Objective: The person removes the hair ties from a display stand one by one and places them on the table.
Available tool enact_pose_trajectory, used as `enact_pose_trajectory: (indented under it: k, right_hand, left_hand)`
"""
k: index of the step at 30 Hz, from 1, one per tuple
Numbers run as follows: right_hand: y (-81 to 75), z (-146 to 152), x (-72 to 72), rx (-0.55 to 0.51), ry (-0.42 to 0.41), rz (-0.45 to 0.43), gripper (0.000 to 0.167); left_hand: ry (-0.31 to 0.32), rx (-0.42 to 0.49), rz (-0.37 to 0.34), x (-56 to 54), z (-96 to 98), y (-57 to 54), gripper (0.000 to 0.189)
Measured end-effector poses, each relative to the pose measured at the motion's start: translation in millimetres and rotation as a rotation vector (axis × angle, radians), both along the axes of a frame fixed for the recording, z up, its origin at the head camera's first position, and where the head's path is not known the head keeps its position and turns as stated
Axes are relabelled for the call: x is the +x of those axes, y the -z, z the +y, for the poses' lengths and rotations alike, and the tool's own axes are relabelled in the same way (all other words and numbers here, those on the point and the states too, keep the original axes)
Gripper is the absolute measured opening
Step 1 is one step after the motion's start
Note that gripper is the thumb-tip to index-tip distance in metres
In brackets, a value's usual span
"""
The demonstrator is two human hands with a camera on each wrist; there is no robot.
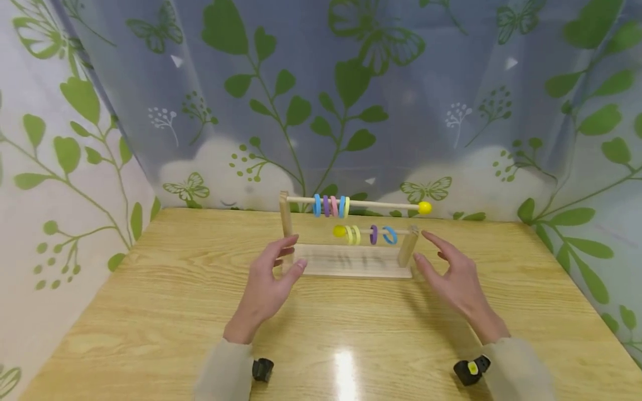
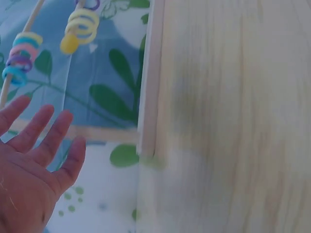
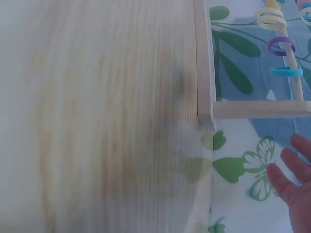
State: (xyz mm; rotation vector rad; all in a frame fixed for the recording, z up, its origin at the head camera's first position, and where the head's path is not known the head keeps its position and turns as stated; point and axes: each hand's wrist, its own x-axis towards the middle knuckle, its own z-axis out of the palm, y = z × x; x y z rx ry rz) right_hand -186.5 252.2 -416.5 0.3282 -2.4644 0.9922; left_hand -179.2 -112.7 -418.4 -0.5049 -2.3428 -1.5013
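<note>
A wooden stand (image 1: 326, 268) sits on the table with two posts and two horizontal rods. Several blue, purple, pink and yellow rings hang on the upper rod (image 1: 381, 205), which ends in a yellow ball (image 1: 424, 208) on the right. Two yellow rings, a purple ring (image 1: 373, 234) and a blue ring (image 1: 389, 235) hang on the lower rod, whose yellow ball (image 1: 339, 230) is on the left. Beside the left post (image 1: 285, 216), my left hand (image 1: 268, 281) has its fingers spread, partly covering the post's foot. My right hand (image 1: 455, 280) is just outside the right post (image 1: 408, 249), fingers extended, holding nothing.
The stand rests on a wood-grain table (image 1: 175, 312), near its back edge. A curtain (image 1: 311, 100) with leaf and butterfly prints hangs behind it, and similar cloth covers both sides. Black wrist devices (image 1: 470, 370) are worn near both sleeves.
</note>
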Motion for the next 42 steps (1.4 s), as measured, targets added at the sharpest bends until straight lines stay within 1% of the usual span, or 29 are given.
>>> enact_pose_trajectory:
  k: [3, 8, 13, 16, 20, 24, 29, 36, 42]
  right_hand:
    - [1.4, -4.5, -4.4, -0.055, 0.000, 0.043, 0.045]
    - [-0.2, -11.3, -11.2, -0.143, -0.010, 0.036, 0.041]
    - [-0.2, -15.6, -16.9, -0.219, -0.019, 0.053, 0.036]
    - [0.3, -17.8, -19.9, -0.238, -0.009, 0.062, 0.032]
    - [0.1, -19.6, -24.5, -0.251, 0.021, 0.063, 0.028]
    - [0.0, -21.4, -28.8, -0.296, 0.032, 0.053, 0.027]
    - [0.5, -23.9, -31.2, -0.362, 0.027, 0.026, 0.026]
    - [1.8, -25.3, -30.1, -0.406, 0.021, 0.007, 0.025]
    - [3.2, -26.6, -30.8, -0.440, 0.015, 0.002, 0.025]
  left_hand:
    - [0.030, 0.015, -0.034, -2.2, 10.9, 2.8, 0.047]
    - [0.053, 0.071, -0.079, -4.8, 27.5, 3.8, 0.046]
    - [0.056, 0.118, -0.095, -8.4, 43.5, 6.3, 0.045]
    - [0.035, 0.133, -0.112, -8.5, 52.8, 7.7, 0.042]
    - [-0.031, 0.175, -0.140, -7.7, 68.8, 8.0, 0.037]
    - [-0.103, 0.228, -0.160, -7.5, 86.2, 8.8, 0.034]
    - [-0.177, 0.279, -0.151, -9.0, 102.1, 12.9, 0.027]
    - [-0.298, 0.290, -0.116, -17.9, 118.8, 16.7, 0.025]
    - [-0.365, 0.276, -0.097, -22.7, 129.6, 15.5, 0.024]
